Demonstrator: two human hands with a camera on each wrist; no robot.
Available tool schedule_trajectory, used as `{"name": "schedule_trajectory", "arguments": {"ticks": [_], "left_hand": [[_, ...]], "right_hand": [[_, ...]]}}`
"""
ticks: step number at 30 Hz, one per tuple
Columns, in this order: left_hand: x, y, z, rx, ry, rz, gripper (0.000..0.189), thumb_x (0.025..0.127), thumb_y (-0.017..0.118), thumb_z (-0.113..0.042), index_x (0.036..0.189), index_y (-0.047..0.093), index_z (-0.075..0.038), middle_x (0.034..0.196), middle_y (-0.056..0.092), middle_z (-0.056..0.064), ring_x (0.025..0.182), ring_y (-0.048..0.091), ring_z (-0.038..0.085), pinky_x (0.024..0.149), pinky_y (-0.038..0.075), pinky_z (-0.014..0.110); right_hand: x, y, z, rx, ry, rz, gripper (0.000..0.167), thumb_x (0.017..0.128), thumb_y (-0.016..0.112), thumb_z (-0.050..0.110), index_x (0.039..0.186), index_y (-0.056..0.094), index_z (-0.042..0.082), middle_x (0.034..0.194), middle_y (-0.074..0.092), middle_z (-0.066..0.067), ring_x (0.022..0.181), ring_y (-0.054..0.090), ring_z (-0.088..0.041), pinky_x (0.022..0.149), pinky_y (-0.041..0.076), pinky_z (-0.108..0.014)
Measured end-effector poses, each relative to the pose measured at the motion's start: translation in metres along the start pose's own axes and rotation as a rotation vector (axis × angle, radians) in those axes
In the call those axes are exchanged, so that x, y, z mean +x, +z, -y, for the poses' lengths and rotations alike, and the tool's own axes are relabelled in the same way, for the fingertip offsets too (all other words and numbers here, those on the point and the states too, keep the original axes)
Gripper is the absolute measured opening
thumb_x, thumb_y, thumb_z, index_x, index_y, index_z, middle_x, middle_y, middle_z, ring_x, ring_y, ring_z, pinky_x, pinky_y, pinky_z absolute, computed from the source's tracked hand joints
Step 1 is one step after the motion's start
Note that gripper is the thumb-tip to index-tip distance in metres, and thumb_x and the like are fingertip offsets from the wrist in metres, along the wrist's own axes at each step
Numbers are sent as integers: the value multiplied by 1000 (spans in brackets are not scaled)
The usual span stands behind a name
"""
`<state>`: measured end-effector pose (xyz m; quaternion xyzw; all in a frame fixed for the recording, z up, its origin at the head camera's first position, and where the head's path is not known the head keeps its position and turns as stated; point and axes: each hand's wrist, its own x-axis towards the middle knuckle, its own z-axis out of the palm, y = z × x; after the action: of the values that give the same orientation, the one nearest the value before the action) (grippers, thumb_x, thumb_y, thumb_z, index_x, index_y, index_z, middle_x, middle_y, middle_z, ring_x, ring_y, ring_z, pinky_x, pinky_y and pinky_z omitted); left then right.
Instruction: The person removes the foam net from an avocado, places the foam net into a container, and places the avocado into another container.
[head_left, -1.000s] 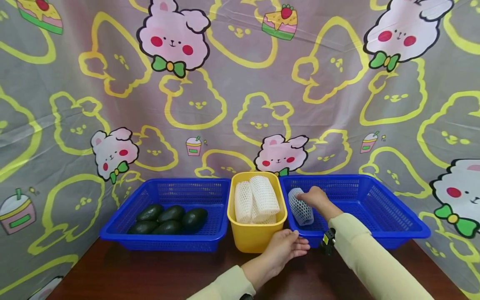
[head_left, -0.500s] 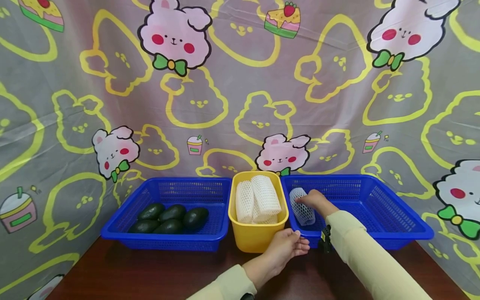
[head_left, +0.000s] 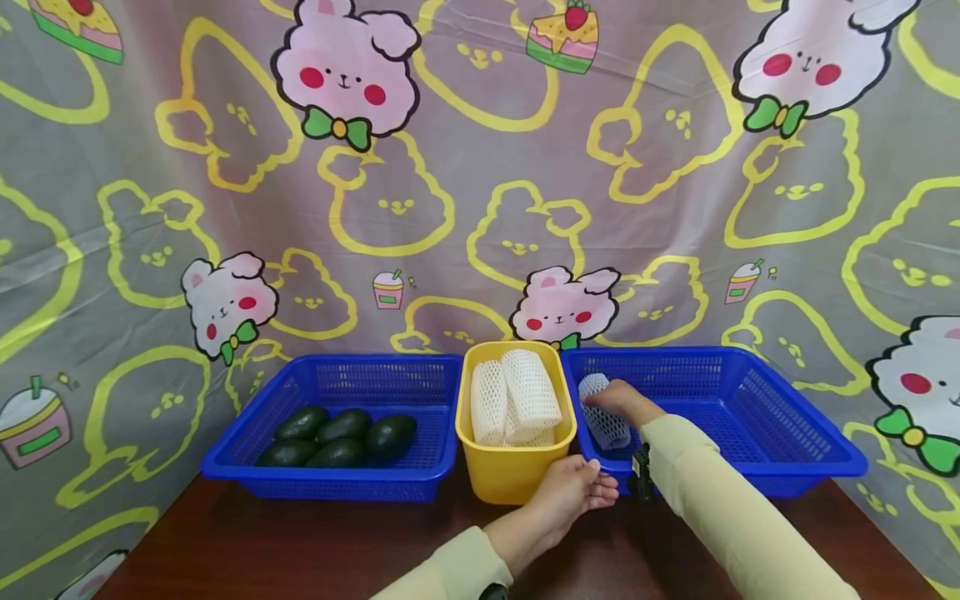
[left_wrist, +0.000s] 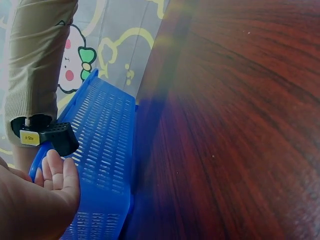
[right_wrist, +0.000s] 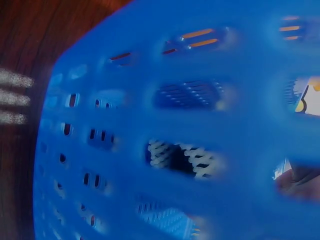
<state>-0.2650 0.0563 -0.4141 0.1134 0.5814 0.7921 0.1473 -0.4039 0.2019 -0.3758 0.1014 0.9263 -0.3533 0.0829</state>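
Note:
In the head view, a white foam net sleeve (head_left: pixel 606 427) with something dark showing through its mesh, apparently an avocado, lies along the left side of the right blue basket (head_left: pixel 795 471). My right hand (head_left: pixel 630 402) grips it from above with the thumb across its upper part; the other fingers are mostly hidden. My left hand (head_left: pixel 564 500) rests at the basket's front left corner, fingers loosely extended beside the rim and holding nothing. In the right wrist view the basket wall (right_wrist: pixel 250 135) fills most of the picture, with white netting (right_wrist: pixel 200 161) glimpsed through a slot.
A yellow bin (head_left: pixel 498 475) holding several white foam net sleeves (head_left: pixel 531 387) stands between the two baskets. Several dark green avocados (head_left: pixel 390 437) lie in the left blue basket (head_left: pixel 330 473). Everything stands on a dark brown table (head_left: pixel 315 542) before a cartoon-print cloth (head_left: pixel 480 150).
My right hand and forearm have shifted slightly left over the netted avocado. The left hand stays at the basket's front corner.

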Motion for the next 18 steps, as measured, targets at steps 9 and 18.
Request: {"name": "schedule_trajectory", "arguments": {"ticks": [9,18], "left_hand": [[1,0,0,21,6,5,22,102,42,-6,90,56,5,84,67,13,74,65,18,80,55,42],[1,0,1,15,9,10,22,102,42,-6,88,56,3,83,67,11,74,64,17,80,55,42]], "right_hand": [[1,0,0,-84,-28,1,61,91,65,24,122,43,-24,118,54,-37,111,55,-46,95,44,-55],[-1,0,-1,-110,-60,-7,58,86,69,20,117,47,-24,113,56,-35,107,57,-44,93,46,-51]]}}
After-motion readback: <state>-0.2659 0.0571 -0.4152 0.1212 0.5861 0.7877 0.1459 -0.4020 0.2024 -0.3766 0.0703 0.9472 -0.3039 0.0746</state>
